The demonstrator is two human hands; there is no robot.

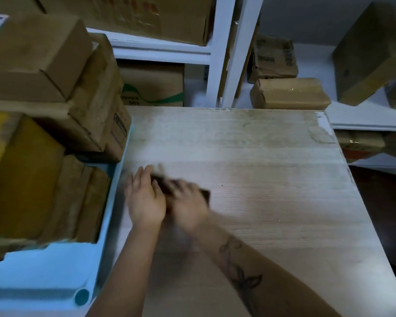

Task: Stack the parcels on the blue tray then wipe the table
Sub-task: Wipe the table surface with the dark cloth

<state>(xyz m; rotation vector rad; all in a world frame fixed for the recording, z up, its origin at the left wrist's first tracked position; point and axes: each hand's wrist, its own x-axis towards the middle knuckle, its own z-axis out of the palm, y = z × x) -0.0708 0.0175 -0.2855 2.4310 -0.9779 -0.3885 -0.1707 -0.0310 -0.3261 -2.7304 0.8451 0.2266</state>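
A stack of brown cardboard parcels (55, 92) and a yellow parcel (21, 170) fills the blue tray (55, 271) at the left. On the light wooden table (261, 179) lies a dark cloth (204, 194), partly hidden under my hands. My right hand (188, 204) lies on top of the cloth, blurred by motion. Beside it, my left hand (144, 197) touches the cloth's left end with fingers stretched forward, close to the tray's edge.
White metal shelving (226, 53) stands behind the table, holding more cardboard boxes (288, 92) and wrapped parcels. Lower shelves with parcels (361, 143) sit to the right of the table. The tray presses against the table's left edge.
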